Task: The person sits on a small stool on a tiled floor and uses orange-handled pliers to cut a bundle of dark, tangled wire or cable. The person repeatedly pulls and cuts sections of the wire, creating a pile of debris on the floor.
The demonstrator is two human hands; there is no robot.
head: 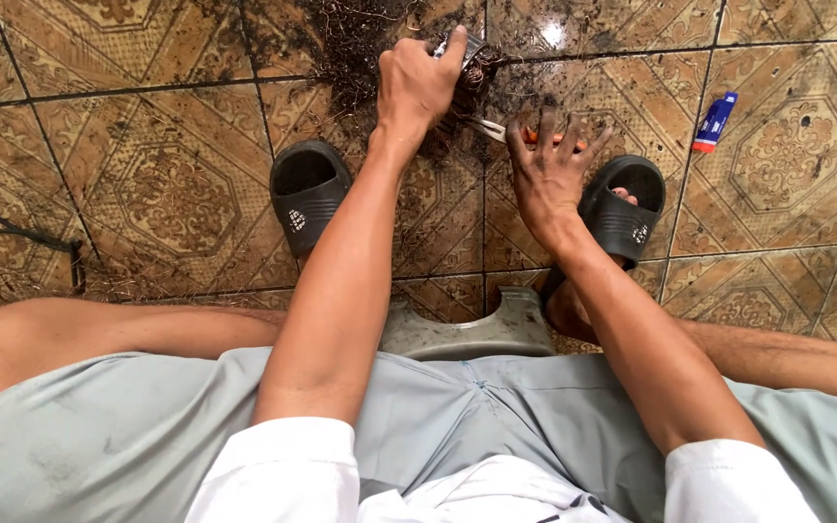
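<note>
- Your left hand (418, 82) grips a small metal part wound with copper wire (467, 56), over the dirty floor tiles (176, 184).
- Your right hand (546, 172), fingers spread, presses on orange-handled pliers (520, 135) just beside it.
- Blue tube (716, 122) lies well apart.

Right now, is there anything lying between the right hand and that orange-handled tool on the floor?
Nothing visible does. The right hand already rests on the orange-handled tool, fingers spread over its handles on the tiled floor. The left hand has its grip on a metal part with copper wire just beyond.
</note>
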